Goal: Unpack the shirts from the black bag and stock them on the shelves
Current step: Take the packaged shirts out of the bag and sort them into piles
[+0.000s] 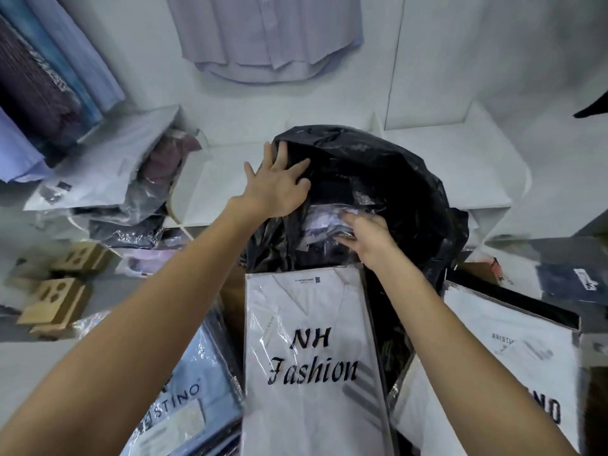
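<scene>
You're handling a glossy, crinkled black plastic bag (378,166); the white cloth shirt (312,357) is lying in shiny clear film; matt white shelves (460,166).

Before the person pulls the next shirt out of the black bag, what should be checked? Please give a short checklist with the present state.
1. Black bag mouth held open: ok, left hand presses the rim back.
2. Right hand on a wrapped shirt inside: ok, fingers touch it.
3. Firm grip on that shirt: cannot tell.
4. Free place on the white shelf: ok, bare surface beside the bag.
5. NH Fashion shirt clear of the pull path: not ok, it lies directly before the bag.
</scene>
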A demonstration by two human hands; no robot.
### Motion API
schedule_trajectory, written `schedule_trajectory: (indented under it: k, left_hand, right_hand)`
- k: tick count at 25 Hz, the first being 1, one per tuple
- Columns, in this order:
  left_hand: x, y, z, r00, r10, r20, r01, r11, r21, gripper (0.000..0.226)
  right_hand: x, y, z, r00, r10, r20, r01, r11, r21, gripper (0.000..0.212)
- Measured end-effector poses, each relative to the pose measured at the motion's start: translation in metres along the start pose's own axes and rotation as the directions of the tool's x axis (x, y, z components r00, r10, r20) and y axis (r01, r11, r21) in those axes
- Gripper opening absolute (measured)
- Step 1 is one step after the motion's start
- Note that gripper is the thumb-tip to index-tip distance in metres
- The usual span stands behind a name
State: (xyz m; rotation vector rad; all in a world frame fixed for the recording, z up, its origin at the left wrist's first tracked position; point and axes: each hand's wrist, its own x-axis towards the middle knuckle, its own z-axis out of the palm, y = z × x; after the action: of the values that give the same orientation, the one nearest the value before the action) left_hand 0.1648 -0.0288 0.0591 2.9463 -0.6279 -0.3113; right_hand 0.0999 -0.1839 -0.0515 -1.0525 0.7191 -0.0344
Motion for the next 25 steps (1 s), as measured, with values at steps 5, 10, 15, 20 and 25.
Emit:
schedule_trajectory:
  k: [5, 10, 15, 20, 25]
  left_hand:
    - [-0.028, 0.01, 0.003, 0.992, 0.111, 0.06, -0.078, 0.914, -0.397, 0.083]
    - [-0.043, 0.029, 0.014, 0.918, 0.2, -0.343, -0.263, 0.953, -0.149, 0.04]
    - [-0.042, 0.01, -0.069, 0.836, 0.415, -0.36, -0.508, 0.833, -0.219, 0.018]
    - [-0.061, -0.018, -0.12, 0.858, 0.458, -0.231, -0.513, 0.747, -0.423, 0.014]
    - [-0.094, -0.069, -0.117, 0.953, 0.276, -0.122, -0.286, 0.701, -0.653, 0.008]
  right_hand:
    - [-0.057, -0.063, -0.019, 0.989, -0.112, 0.095, 0.096, 0.982, 0.16, 0.01]
    - [-0.107, -0.115, -0.018, 0.944, -0.293, 0.151, 0.268, 0.949, 0.167, 0.012]
    - [-0.118, -0.115, -0.046, 0.691, -0.704, 0.166, 0.712, 0.621, -0.329, 0.034]
    - [-0.114, -0.088, -0.066, 0.694, -0.645, 0.32, 0.708, 0.532, -0.465, 0.089]
    - [-0.121, -0.068, -0.046, 0.732, -0.335, 0.593, 0.615, 0.7, -0.364, 0.033]
